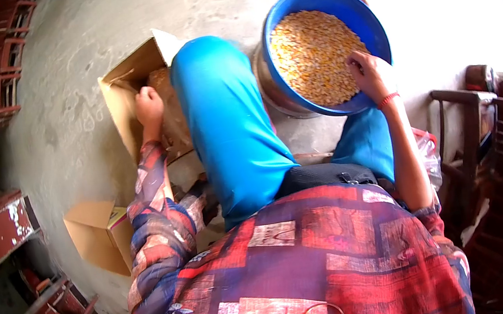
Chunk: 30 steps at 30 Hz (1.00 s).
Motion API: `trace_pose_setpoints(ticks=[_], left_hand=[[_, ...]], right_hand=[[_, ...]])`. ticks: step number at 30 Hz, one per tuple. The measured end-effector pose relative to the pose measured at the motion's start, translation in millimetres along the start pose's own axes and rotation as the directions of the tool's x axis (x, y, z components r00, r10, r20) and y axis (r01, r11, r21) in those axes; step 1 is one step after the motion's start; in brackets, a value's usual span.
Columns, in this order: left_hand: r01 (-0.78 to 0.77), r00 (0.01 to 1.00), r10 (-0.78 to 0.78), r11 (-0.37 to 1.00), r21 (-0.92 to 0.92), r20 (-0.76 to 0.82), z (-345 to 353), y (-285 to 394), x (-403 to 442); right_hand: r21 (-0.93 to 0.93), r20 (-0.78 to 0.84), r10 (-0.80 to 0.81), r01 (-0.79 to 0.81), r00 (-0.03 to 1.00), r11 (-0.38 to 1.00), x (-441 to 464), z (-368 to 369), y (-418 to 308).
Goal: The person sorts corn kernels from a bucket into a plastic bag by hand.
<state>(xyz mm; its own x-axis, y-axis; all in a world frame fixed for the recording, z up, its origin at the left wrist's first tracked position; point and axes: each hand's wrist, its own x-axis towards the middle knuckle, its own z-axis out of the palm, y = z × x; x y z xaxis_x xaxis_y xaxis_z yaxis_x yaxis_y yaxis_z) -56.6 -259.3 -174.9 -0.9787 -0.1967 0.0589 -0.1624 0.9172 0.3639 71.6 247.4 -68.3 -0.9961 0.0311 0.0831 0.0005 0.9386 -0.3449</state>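
A blue basin [380, 28] full of yellow and pale kernels [315, 58], which look like corn, stands in front of my right knee. Over its right side hangs my right hand [373, 76], its fingers curled together above the kernels; what they hold, if anything, is hidden. My left hand [150, 107] is held at the opening of a cardboard box [120, 115], left of my left knee. Its fingers are closed too, and I cannot see what is in them. Brown material [171, 114] fills part of the box.
A smaller open cardboard box [94, 238] sits on the concrete floor [75, 80] by my left elbow. Dark red wooden furniture [6, 225] lines the left side. Wooden chairs [476, 121] stand close at my right. A clear plastic bag [429, 155] is beside my right forearm.
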Motion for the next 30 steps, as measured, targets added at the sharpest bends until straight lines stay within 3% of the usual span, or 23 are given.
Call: trace_pose_setpoints(ticks=[1,3,4,7,11,15,17,18,20,21,23,27,30], left_hand=[[-0.164,0.984,0.153,0.977,-0.137,-0.091,-5.8,14.3,-0.2],[-0.421,0.907,0.413,0.88,-0.219,-0.081,3.7,30.3,-2.2],[-0.425,0.896,0.442,0.885,-0.193,0.052,11.4,30.7,-6.4],[-0.352,0.8,0.29,0.936,0.02,0.526,28.1,16.1,-30.6],[-0.257,0.711,0.123,0.962,0.093,0.693,36.9,-8.4,-49.5],[0.023,0.796,0.079,0.987,-0.16,0.6,28.0,-18.7,-31.1],[0.195,0.874,0.054,0.871,-0.451,0.482,11.0,-17.6,-13.7],[0.227,0.913,0.062,0.744,-0.628,0.403,-1.3,-12.7,-4.8],[0.179,0.959,0.146,0.356,-0.917,0.243,-27.8,1.8,20.6],[0.036,0.999,-0.008,0.474,-0.88,0.036,-62.9,57.8,20.8],[0.058,0.997,-0.075,0.339,-0.939,0.034,-104.5,125.4,30.4],[0.022,0.929,0.356,0.214,-0.977,0.098,-151.0,230.3,41.8],[-0.096,0.816,0.569,0.307,-0.947,0.102,-158.1,304.9,22.5]], right_hand=[[0.02,-0.027,-0.034,0.035,0.999,0.999,0.0,0.0,0.7],[-0.022,-0.002,0.0,0.0,1.0,1.0,-0.4,-4.2,-3.8],[-0.019,0.003,0.006,-0.006,1.0,1.0,-0.2,-1.8,-1.7],[-0.036,0.005,0.026,-0.026,1.0,0.999,-1.3,-8.4,-8.3],[-0.004,-0.02,0.054,-0.054,0.998,0.999,-1.0,7.4,1.4],[-0.029,-0.033,0.079,-0.08,0.996,0.996,-2.4,-2.6,-7.8],[-0.008,-0.022,0.081,-0.081,0.996,0.997,-2.7,-4.8,-8.0],[-0.004,-0.032,0.078,-0.078,0.996,0.997,-2.7,-4.0,-7.7],[0.009,-0.039,0.066,-0.066,0.997,0.998,-2.7,-4.2,-8.0],[0.005,-0.028,0.067,-0.067,0.997,0.998,-2.8,-5.9,-8.5],[0.006,-0.037,0.071,-0.071,0.997,0.997,-4.1,-6.2,-7.1],[0.014,-0.042,0.068,-0.067,0.997,0.998,-3.0,-3.9,-7.4],[0.013,-0.024,0.082,-0.081,0.996,0.997,-2.4,-10.0,-11.8]])
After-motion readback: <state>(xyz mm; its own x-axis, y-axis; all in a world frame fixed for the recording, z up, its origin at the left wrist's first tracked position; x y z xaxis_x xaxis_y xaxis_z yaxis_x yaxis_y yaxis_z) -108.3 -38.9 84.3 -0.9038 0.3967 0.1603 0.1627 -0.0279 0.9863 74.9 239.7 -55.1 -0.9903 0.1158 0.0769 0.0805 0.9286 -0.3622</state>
